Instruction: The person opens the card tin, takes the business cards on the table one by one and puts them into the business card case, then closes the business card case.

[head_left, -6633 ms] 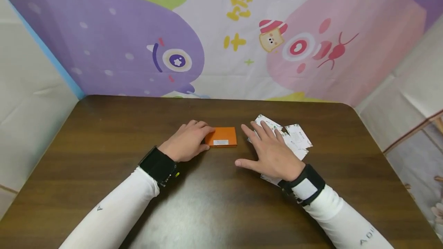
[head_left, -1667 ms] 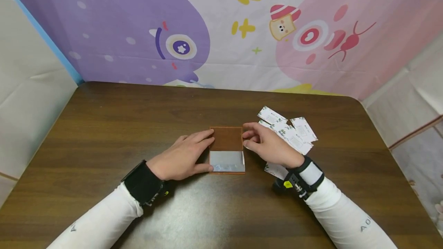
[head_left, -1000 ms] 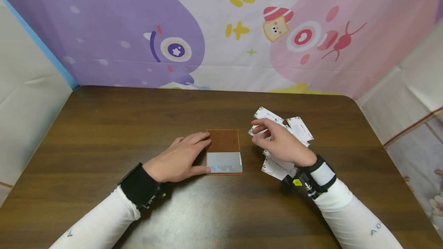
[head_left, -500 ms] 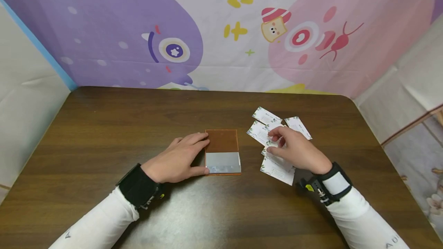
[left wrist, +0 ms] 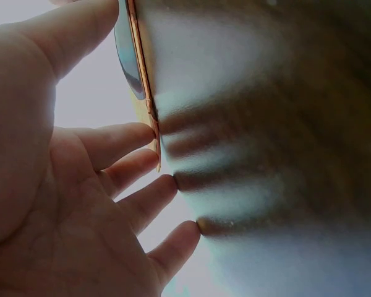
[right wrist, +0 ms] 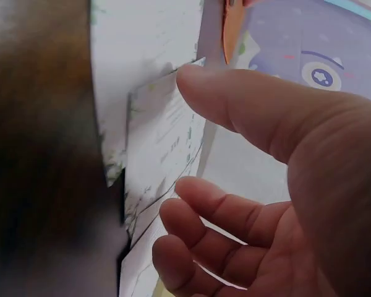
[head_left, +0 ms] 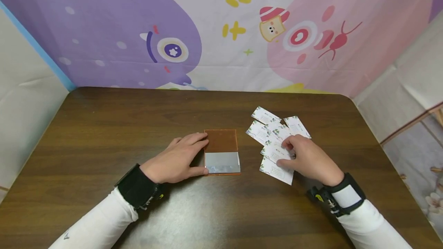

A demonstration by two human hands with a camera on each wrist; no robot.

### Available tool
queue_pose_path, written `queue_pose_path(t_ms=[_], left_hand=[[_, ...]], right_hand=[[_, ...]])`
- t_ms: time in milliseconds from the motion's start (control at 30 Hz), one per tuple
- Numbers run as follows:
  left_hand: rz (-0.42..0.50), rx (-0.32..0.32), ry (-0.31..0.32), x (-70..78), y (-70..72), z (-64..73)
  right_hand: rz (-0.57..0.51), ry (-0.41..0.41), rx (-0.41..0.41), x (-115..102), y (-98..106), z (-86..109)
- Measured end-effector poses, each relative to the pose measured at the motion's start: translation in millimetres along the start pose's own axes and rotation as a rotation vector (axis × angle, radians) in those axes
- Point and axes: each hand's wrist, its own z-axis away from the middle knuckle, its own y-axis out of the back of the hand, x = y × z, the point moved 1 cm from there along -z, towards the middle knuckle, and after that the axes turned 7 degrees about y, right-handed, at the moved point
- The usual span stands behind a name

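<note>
My left hand (head_left: 176, 158) lies along the left side of an opened card case (head_left: 221, 141), thumb and fingertips at its edge. The case has a brown inner lid and a silvery lower half; in the left wrist view its thin orange edge (left wrist: 149, 102) meets the fingertips. To the right, my right hand (head_left: 309, 160) is low over several white cards (head_left: 266, 131) printed with green leaves. Its thumb and loosely bent fingers stand apart at opposite sides of one card (right wrist: 164, 133), with the thumb tip right at the card's edge.
The cards overlap in a loose pile on the dark wooden table (head_left: 138, 118), one card (head_left: 277, 170) sticking out toward the front. Behind the table hangs a cartoon-printed cloth (head_left: 221, 30), and pale sheets (head_left: 31, 87) flank both sides.
The case, a closed orange piece at first, now lies opened. My right hand has left its right edge and moved rightward over the cards; my left hand has stayed at the case.
</note>
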Motion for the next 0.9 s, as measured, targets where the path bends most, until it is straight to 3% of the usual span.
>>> queue_pose_path(t_ms=[367,533,767,900], left_hand=[[-0.003,-0.005,0.009,-0.2,0.8,0.9],[-0.003,-0.006,0.009,-0.4,0.0,0.1],[-0.002,-0.002,0.004,-0.2,0.6,-0.3],[0.0,-0.006,0.008,0.3,1.6,0.1]], right_hand=[[0.071,-0.019,0.023,2.6,-4.7,10.9],[0.055,-0.003,0.046,2.9,-5.7,10.8],[0.004,-0.044,0.031,0.2,-2.6,10.5],[-0.032,-0.018,0.051,-0.9,0.2,11.0]])
